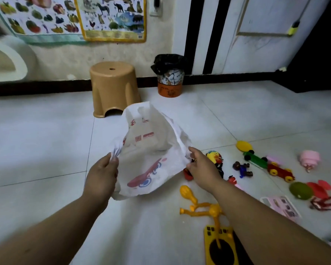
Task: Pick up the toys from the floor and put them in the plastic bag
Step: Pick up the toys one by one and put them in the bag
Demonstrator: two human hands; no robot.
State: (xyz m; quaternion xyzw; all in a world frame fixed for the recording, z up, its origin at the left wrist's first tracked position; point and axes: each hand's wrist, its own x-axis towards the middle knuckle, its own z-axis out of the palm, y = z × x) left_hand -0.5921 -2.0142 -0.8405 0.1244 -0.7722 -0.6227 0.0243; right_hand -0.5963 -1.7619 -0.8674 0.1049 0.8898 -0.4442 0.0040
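The plastic bag (149, 150) hangs low over the floor (46, 140) in front of the person, its mouth pulled wide. The left hand (101, 175) pinches a bunched bit of the left rim and the right hand (201, 169) curls its fingers round the right rim. No toy shows inside it, so the task looks barely begun. The toys lie scattered on the floor to the right: a yellow duck (214, 156) just beside the right hand, an orange figure (201, 207), a green car (256, 158), a red car (280, 172), a green ball (300, 190) and a pink toy (310, 158). All are yet to be gathered. Beyond the bag stands a tan stool (114, 87).
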